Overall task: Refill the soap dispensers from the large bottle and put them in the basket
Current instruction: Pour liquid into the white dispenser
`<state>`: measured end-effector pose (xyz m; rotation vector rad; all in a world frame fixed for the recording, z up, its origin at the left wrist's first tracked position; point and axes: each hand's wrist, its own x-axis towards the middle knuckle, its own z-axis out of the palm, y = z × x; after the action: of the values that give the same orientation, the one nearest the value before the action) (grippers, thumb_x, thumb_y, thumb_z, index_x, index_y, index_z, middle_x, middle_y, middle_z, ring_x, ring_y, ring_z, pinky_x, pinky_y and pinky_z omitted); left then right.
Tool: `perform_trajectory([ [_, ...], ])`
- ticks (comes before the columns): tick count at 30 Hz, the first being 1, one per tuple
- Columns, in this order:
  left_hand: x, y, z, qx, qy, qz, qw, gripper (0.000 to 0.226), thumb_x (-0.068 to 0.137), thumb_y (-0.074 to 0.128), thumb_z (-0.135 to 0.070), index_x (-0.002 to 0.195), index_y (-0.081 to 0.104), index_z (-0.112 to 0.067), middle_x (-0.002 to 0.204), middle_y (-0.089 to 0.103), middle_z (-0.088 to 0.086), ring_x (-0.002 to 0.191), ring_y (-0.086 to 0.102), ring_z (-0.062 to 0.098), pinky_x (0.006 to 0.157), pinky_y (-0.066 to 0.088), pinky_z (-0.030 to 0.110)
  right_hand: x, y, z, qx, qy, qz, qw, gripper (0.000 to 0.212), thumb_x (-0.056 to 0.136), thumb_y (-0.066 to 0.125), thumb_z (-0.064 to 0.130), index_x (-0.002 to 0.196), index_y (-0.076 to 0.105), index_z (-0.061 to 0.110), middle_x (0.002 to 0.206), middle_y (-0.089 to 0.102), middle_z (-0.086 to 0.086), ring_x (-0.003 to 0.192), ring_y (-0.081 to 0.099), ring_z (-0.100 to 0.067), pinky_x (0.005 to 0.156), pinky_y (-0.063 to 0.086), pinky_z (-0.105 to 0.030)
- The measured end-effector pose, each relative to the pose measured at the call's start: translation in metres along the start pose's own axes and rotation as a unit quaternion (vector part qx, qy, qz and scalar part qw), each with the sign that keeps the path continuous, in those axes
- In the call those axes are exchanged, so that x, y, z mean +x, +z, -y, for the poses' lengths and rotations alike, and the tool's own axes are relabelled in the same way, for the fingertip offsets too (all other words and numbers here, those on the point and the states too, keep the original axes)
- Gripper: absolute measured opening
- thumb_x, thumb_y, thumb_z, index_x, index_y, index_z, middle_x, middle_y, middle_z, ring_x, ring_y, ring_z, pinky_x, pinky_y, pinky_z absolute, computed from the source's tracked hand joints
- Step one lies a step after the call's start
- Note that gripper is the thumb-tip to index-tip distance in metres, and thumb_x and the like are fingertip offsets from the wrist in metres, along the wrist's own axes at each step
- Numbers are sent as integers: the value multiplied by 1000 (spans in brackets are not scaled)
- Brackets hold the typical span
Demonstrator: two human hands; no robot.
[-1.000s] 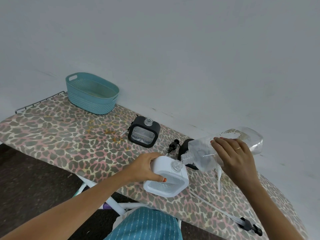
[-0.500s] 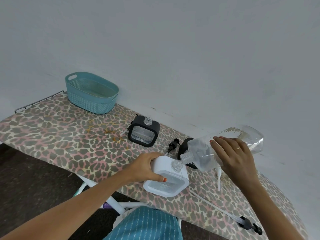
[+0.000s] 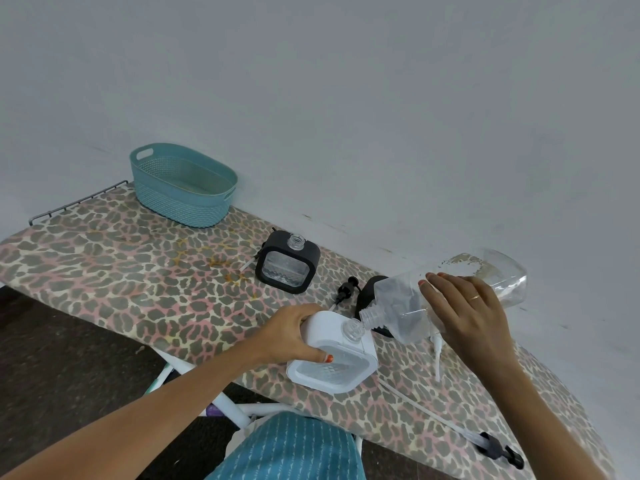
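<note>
A white square soap dispenser [image 3: 334,355] stands near the front edge of the leopard-print ironing board [image 3: 121,271], its clear neck uncapped. My left hand [image 3: 294,336] grips its left side. My right hand [image 3: 467,317] holds the large clear bottle [image 3: 401,306] tipped on its side, its threaded mouth right at the dispenser's neck. A black square dispenser [image 3: 287,266], also uncapped, stands farther back. The teal basket [image 3: 183,188] sits at the far left, with nothing in it.
A black pump head [image 3: 346,289] lies between the two dispensers. A white pump tube [image 3: 437,355] lies right of the white dispenser, and another pump with a long tube [image 3: 498,448] lies at the right front. The wall runs along the board's far side.
The large bottle's mouth has dipped slightly lower toward the white dispenser's neck. Both hands keep their holds.
</note>
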<state>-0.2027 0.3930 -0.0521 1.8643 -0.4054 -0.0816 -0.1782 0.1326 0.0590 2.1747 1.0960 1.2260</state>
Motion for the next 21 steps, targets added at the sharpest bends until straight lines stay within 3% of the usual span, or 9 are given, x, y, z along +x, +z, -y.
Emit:
perform_trajectory([
  [13, 0, 0, 0, -3, 7, -5, 1000, 52, 49, 74, -45, 96, 60, -26, 93, 64, -9, 90, 61, 10, 82, 53, 34, 2, 0, -1, -4, -15, -20, 1000, 41, 68, 68, -7, 104, 52, 4, 96, 71, -15, 85, 69, -29, 82, 38, -35],
  [18, 0, 1, 1, -2, 4, -2, 1000, 56, 50, 74, -44, 98, 62, -19, 94, 66, -4, 90, 62, 11, 82, 53, 36, 0, 2, -3, -13, -31, -40, 999, 29, 78, 54, -6, 105, 53, 5, 98, 71, -15, 88, 69, -28, 83, 39, -35],
  [21, 0, 2, 2, -8, -1, -2, 1000, 56, 51, 76, -42, 99, 62, -17, 96, 66, -2, 91, 62, 13, 83, 53, 39, -1, 3, -4, -16, -26, -48, 998, 28, 81, 53, -6, 106, 52, 5, 99, 71, -14, 99, 58, -26, 84, 39, -36],
])
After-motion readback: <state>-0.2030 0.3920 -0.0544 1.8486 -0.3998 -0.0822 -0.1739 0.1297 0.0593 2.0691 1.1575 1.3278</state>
